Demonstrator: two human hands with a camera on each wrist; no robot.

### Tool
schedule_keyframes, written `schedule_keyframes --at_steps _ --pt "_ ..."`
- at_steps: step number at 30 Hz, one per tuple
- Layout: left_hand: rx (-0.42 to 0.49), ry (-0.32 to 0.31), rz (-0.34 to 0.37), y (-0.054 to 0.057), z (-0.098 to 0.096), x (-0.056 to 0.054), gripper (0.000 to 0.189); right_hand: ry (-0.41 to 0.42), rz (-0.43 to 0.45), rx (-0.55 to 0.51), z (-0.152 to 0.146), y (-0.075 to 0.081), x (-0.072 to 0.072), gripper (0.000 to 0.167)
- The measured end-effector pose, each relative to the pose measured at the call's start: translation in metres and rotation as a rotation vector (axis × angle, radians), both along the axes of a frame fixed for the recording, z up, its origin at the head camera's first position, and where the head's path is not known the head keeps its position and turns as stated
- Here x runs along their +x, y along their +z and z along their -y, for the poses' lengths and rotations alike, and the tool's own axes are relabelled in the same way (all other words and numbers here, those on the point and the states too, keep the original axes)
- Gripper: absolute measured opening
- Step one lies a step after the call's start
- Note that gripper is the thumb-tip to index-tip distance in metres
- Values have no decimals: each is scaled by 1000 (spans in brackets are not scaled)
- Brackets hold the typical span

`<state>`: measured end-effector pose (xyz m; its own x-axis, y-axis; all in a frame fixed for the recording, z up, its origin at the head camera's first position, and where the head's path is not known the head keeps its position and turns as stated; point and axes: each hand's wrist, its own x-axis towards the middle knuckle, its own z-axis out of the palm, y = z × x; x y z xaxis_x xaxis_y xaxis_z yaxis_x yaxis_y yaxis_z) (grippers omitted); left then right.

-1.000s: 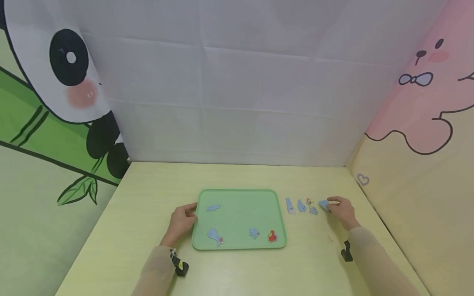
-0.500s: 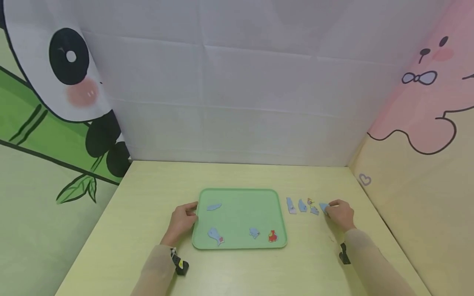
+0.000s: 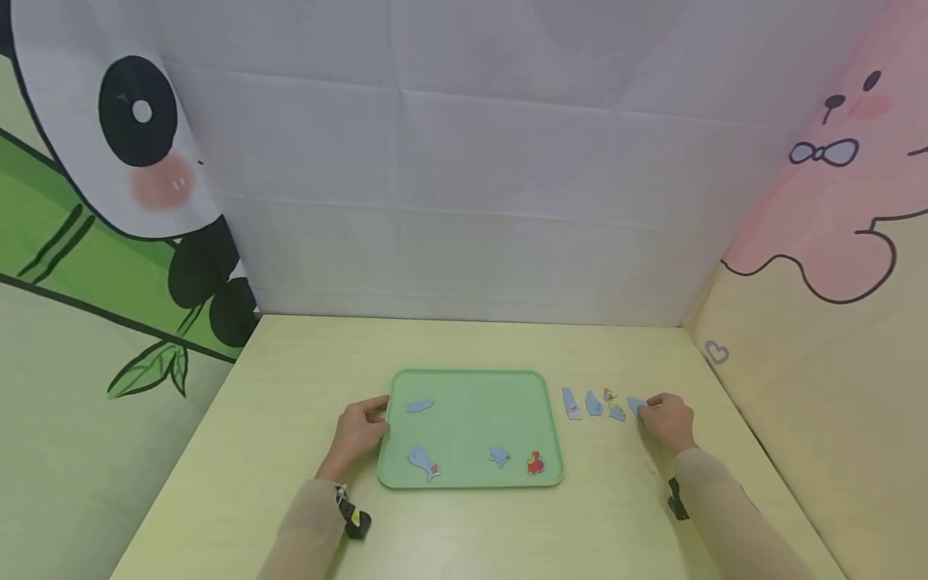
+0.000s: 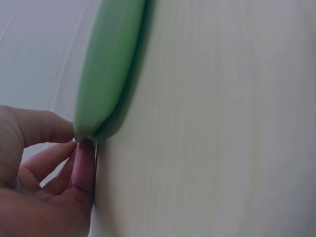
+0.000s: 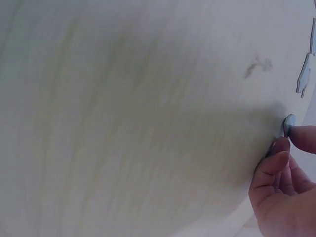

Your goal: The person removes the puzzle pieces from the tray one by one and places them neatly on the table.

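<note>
A green tray (image 3: 471,374) lies on the pale table, with three blue pieces (image 3: 422,461) and a red piece (image 3: 535,463) on it. My left hand (image 3: 360,431) pinches the tray's left rim (image 4: 106,64) between thumb and fingers (image 4: 85,163). To the right of the tray a short row of blue pieces (image 3: 594,403) lies on the table. At the row's right end my right hand (image 3: 665,419) pinches a small blue piece (image 3: 634,405), and in the right wrist view this piece (image 5: 288,124) sits edge-on between thumb and fingertips (image 5: 276,153).
Cloth walls close the table on the left, back and right: a panda print (image 3: 138,161) at the left, a pink animal print (image 3: 834,201) at the right. The right wall stands close behind my right hand. Two more blue pieces (image 5: 303,79) lie beyond that hand.
My right hand has settled lower and its fingers have curled closer round the blue piece at the row's end. My left hand and the tray have stayed put.
</note>
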<state>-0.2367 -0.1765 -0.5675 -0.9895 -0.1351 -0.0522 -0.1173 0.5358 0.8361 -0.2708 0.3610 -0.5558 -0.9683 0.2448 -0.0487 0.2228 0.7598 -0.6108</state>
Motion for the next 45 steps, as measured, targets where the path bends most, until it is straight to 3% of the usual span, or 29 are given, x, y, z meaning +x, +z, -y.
schedule_keyframes --at_steps 10,22,45 --pt "4 11 14 5 3 4 54 -21 -5 -5 2 -2 -4 39" --pt "-7 14 23 4 6 4 55 20 -38 -34 30 12 -9 37" --pt "8 3 18 9 7 5 55 140 -126 -134 134 33 -28 29"
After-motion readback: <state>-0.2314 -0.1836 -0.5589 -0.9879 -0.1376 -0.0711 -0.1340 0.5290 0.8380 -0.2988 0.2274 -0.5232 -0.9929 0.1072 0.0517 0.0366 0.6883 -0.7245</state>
